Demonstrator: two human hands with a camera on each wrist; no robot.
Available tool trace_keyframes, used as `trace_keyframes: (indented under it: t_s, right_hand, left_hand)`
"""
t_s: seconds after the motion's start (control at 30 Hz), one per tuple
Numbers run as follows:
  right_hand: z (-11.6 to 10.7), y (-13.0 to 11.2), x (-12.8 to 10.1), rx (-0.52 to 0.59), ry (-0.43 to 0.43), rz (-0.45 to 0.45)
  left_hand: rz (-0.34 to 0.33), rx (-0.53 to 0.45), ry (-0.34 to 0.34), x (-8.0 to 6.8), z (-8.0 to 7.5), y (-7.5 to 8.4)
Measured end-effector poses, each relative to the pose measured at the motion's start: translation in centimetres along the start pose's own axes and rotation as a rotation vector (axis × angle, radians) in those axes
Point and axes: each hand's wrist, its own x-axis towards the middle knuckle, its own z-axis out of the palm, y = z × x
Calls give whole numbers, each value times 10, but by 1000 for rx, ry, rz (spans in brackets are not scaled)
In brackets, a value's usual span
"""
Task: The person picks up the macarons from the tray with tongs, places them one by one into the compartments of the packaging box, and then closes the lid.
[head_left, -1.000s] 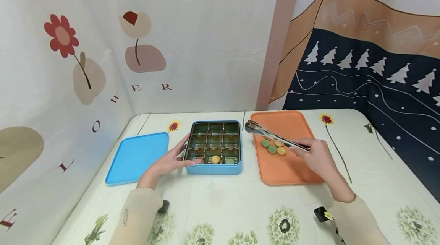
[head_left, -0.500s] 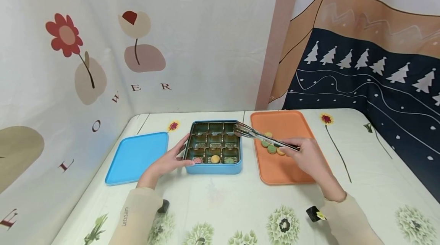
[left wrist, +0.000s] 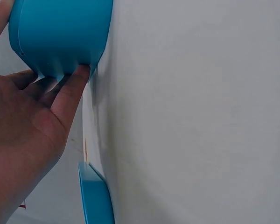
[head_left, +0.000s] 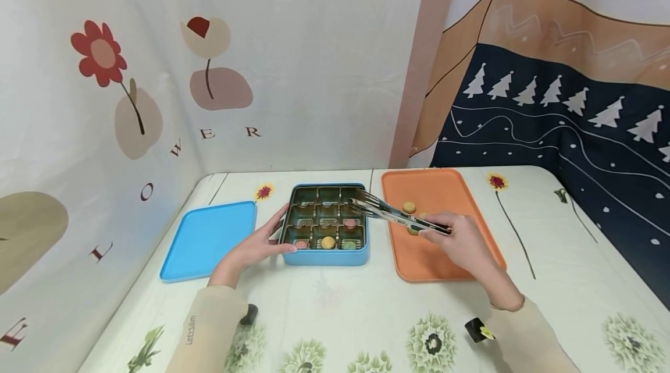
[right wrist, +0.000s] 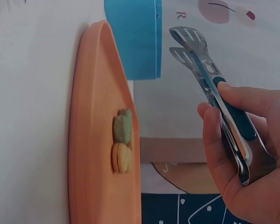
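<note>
My right hand (head_left: 454,240) grips metal tongs (right wrist: 228,109), their tips spread apart with nothing between them, over the right side of a blue tin (head_left: 325,258). Below the tips a pink macaron (head_left: 349,223) sits in the right compartment of the middle row. The front row holds a pink macaron (head_left: 300,244), a yellow macaron (head_left: 328,242) and a green macaron (head_left: 349,245), one per compartment. My left hand (head_left: 257,246) touches the tin's left side, fingers spread along it and thumb at the front left corner. In the left wrist view, fingertips press against the tin's blue wall (left wrist: 60,37).
An orange tray (head_left: 434,265) lies right of the tin. On it are more macarons, including a yellow macaron (right wrist: 122,157) and a green macaron (right wrist: 122,128), partly hidden by the tongs and hand. A blue lid (head_left: 209,242) lies left of the tin.
The tongs have moved left from over the tray to the tin, and their tips have parted. A pink macaron now shows in the middle row's right compartment. The left hand has stayed put.
</note>
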Motion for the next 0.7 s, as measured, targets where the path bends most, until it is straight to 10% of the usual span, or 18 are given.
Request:
trace_keyframes:
  t_s: [0.7]
  right_hand:
    - [-45,33,-34,-152,81,59]
  left_hand:
    - [-32,-51,-9,0,0,1]
